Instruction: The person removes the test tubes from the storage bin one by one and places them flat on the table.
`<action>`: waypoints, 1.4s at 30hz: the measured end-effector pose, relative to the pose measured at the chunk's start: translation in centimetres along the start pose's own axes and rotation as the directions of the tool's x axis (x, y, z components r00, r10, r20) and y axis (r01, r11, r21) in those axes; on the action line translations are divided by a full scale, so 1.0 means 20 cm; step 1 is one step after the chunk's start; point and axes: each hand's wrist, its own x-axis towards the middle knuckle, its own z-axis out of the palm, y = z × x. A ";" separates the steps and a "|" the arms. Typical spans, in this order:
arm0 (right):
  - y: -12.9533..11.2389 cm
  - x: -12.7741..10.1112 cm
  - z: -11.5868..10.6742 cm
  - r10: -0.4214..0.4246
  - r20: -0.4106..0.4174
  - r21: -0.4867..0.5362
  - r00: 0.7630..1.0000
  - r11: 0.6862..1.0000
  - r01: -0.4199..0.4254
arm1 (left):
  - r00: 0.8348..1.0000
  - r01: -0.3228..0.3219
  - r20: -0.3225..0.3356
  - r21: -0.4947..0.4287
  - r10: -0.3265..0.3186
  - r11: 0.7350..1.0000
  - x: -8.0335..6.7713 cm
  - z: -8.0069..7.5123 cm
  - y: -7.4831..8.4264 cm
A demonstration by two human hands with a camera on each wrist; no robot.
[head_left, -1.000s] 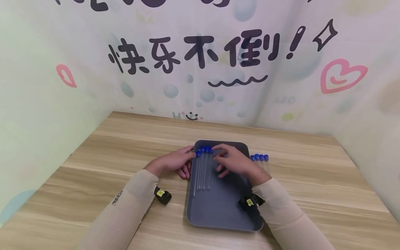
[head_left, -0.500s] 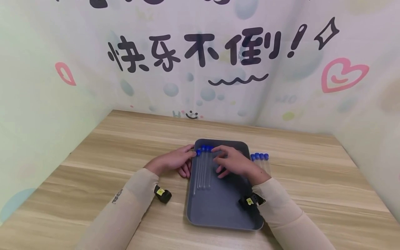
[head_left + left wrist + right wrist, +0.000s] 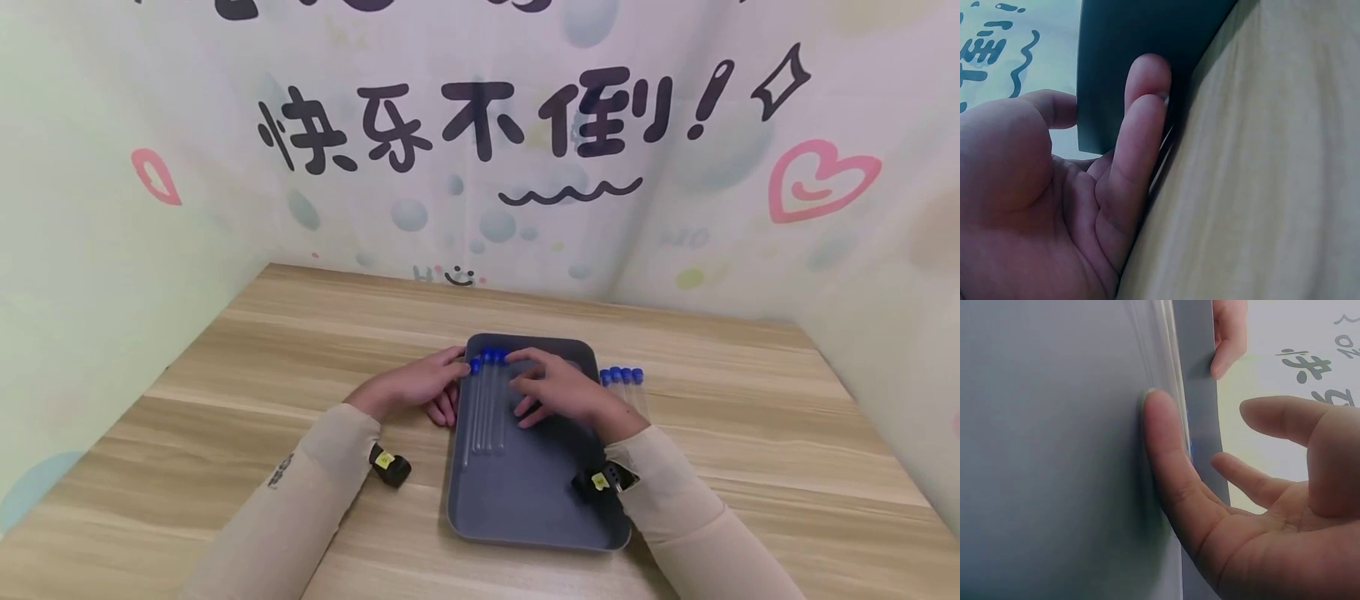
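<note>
A dark grey tray [image 3: 540, 500] lies on the table. Inside its left part are several clear test tubes [image 3: 489, 412] with blue caps, side by side, caps toward the far end. My left hand [image 3: 423, 385] holds the tray's left rim: the thumb lies over the edge by a cap, and the fingers [image 3: 1135, 144] press along the outer wall. My right hand [image 3: 562, 387] is over the tray with fingers spread and loosely bent. Its index fingertip is at the rightmost cap; whether it touches cannot be told. One finger [image 3: 1163, 425] lies low beside the tubes in the right wrist view.
Several more blue-capped test tubes [image 3: 624, 379] lie on the table right of the tray, partly hidden by my right forearm. The wooden table [image 3: 262, 358] meets a printed cloth [image 3: 465, 225] at the back. A black camera [image 3: 390, 467] is strapped to my left wrist.
</note>
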 end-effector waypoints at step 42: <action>0.00 -0.01 0.03 -0.017 0.065 -0.026 0.998 0.999 0.019 | 1.000 0.000 -0.005 0.018 0.000 1.000 0.00 0.00 -0.01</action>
